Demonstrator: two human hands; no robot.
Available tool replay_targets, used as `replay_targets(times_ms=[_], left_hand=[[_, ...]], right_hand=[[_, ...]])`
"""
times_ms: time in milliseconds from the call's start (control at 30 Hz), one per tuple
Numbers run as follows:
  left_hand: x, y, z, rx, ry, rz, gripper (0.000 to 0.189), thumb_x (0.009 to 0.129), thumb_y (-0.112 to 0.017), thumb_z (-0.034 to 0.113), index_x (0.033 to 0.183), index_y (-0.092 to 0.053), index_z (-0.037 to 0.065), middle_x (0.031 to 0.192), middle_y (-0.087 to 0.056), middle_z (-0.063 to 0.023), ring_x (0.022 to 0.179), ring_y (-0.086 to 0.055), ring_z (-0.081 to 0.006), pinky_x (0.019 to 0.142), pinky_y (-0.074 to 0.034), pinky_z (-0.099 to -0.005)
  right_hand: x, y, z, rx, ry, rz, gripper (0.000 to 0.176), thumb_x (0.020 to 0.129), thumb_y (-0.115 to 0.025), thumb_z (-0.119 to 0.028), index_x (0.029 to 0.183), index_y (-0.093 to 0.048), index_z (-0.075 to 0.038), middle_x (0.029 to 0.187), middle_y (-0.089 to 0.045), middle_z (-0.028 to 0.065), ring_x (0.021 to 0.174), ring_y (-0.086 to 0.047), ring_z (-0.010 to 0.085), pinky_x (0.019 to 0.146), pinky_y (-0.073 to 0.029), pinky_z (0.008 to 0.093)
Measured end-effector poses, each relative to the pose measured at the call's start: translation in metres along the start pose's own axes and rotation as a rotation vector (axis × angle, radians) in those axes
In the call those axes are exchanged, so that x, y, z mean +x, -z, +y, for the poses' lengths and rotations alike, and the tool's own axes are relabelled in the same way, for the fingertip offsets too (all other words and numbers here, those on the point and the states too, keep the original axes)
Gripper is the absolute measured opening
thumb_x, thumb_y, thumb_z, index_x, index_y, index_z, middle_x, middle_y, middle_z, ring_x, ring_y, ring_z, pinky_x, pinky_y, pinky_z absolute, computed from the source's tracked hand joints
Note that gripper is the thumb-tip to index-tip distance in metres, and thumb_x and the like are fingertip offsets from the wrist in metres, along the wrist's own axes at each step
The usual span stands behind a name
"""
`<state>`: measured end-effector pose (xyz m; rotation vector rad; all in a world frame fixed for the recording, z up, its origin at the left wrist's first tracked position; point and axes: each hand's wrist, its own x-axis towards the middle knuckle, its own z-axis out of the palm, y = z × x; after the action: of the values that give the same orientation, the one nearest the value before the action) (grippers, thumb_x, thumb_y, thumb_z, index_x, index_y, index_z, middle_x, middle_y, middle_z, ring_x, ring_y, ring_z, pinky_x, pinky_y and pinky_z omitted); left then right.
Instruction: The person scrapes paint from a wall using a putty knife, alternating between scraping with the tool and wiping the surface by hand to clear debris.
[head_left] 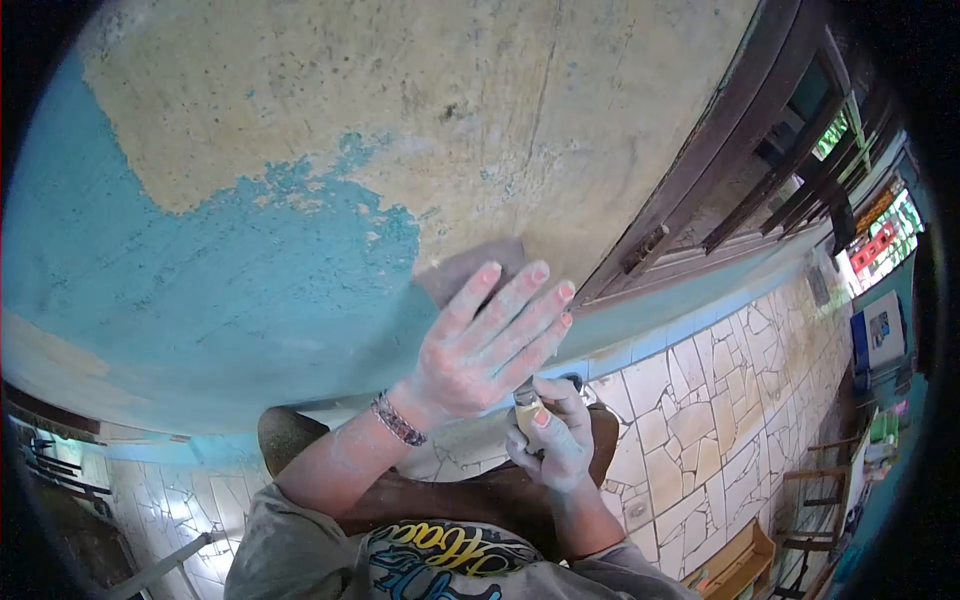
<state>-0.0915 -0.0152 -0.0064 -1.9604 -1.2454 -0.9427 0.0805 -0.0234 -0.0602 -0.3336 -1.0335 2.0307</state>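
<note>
My left hand (475,350), dusted white and wearing a patterned bracelet (398,420), lies with its fingers stretched out over a grey sheet (475,268) against the wall. Most of that sheet is hidden beneath the fingers. Around it the wall shows worn beige plaster (330,80) above and flaking turquoise paint (260,270) below. Just to the lower right, my right hand (555,445) is closed around a tool with a pale yellow handle (530,418) and a metal collar; its blade is hidden behind my left hand. White dust covers both hands.
A dark wooden window frame (690,210) with slats runs along the wall at upper right. Irregular stone tiles (700,400) cover the floor. A wooden shelf or box (735,565) stands at lower right, near a table with items. A metal rail (180,560) is at lower left.
</note>
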Motion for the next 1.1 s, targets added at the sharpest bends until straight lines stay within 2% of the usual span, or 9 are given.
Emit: replay_targets(times_ms=[233,367,500,633,733,867,933,1033,1100], left_hand=[[-0.002,0.001,0.0,-0.028,0.0,-0.044,0.027,0.087,-0.054,0.021,0.109,-0.068,0.013,0.123,-0.064,-0.0086,0.123,-0.054,-0.0303,0.109,-0.032,-0.0487],[0.015,0.015,-0.007,0.007,-0.026,-0.01,0.026,0.085,-0.059,0.021,0.107,-0.068,0.013,0.122,-0.064,-0.0086,0.123,-0.054,-0.0305,0.109,-0.032,-0.049],[-0.002,0.002,-0.001,-0.026,-0.011,-0.04,0.026,0.082,-0.062,0.021,0.106,-0.069,0.013,0.122,-0.064,-0.0086,0.123,-0.054,-0.0302,0.109,-0.033,-0.0495],[0.006,0.01,-0.007,-0.012,-0.029,-0.031,0.026,0.082,-0.062,0.021,0.106,-0.069,0.013,0.123,-0.064,-0.008,0.122,-0.054,-0.0299,0.109,-0.032,-0.0495],[0.002,0.01,-0.001,0.002,-0.012,-0.052,0.025,0.083,-0.061,0.02,0.106,-0.069,0.014,0.123,-0.064,-0.0073,0.123,-0.054,-0.0294,0.109,-0.031,-0.049],[-0.01,0.001,-0.005,-0.013,-0.014,-0.036,0.025,0.084,-0.058,0.019,0.105,-0.069,0.013,0.123,-0.064,-0.0064,0.124,-0.054,-0.0279,0.11,-0.03,-0.0476],[-0.003,0.005,-0.004,0.014,-0.005,-0.006,0.026,0.085,-0.054,0.018,0.105,-0.069,0.01,0.124,-0.064,-0.0056,0.124,-0.054,-0.0255,0.11,-0.032,-0.046],[-0.013,-0.001,-0.002,-0.019,0.003,-0.057,0.024,0.087,-0.056,0.019,0.106,-0.069,0.014,0.122,-0.064,-0.0074,0.123,-0.054,-0.03,0.111,-0.029,-0.0484],[-0.009,0.002,-0.008,0.009,-0.017,-0.03,0.024,0.087,-0.056,0.019,0.107,-0.069,0.014,0.123,-0.064,-0.0073,0.123,-0.054,-0.0298,0.111,-0.028,-0.0485]], right_hand=[[-0.003,0.0,0.001,0.084,-0.059,-0.012,0.037,0.096,-0.054,-0.013,0.132,-0.048,-0.009,0.08,-0.053,0.0089,0.058,-0.044,0.0113,0.043,-0.031,0.0222],[0.008,-0.014,-0.003,0.032,0.073,-0.062,0.035,0.097,-0.051,-0.012,0.132,-0.048,-0.014,0.077,-0.052,0.0086,0.053,-0.041,0.0106,0.042,-0.028,0.0215],[-0.004,-0.002,0.008,0.014,0.002,0.007,0.035,0.097,-0.051,-0.012,0.132,-0.048,-0.013,0.075,-0.051,0.0081,0.053,-0.041,0.0109,0.042,-0.029,0.0218],[0.003,-0.015,0.006,0.043,0.031,0.006,0.035,0.097,-0.051,-0.012,0.132,-0.048,-0.013,0.075,-0.051,0.0078,0.053,-0.041,0.0104,0.042,-0.03,0.0224],[0.0,-0.01,0.011,-0.054,0.08,-0.021,0.035,0.098,-0.05,-0.012,0.132,-0.047,-0.012,0.075,-0.051,0.0066,0.053,-0.041,0.0098,0.042,-0.031,0.0227],[-0.001,-0.009,0.017,-0.033,0.049,0.039,0.035,0.092,-0.058,-0.015,0.126,-0.052,-0.015,0.093,-0.057,0.0109,0.057,-0.047,0.0125,0.039,-0.032,0.021],[-0.001,-0.007,0.012,-0.055,0.029,0.028,0.033,0.093,-0.057,-0.016,0.126,-0.052,-0.014,0.094,-0.057,0.0114,0.059,-0.049,0.0128,0.039,-0.032,0.0208],[0.0,0.004,0.022,-0.005,0.024,0.008,0.032,0.093,-0.056,-0.017,0.125,-0.051,-0.014,0.095,-0.058,0.0129,0.058,-0.051,0.013,0.039,-0.032,0.0209],[0.005,-0.003,0.017,-0.065,0.037,-0.002,0.033,0.093,-0.056,-0.018,0.125,-0.051,-0.014,0.095,-0.059,0.0136,0.057,-0.049,0.0128,0.039,-0.032,0.0213]])
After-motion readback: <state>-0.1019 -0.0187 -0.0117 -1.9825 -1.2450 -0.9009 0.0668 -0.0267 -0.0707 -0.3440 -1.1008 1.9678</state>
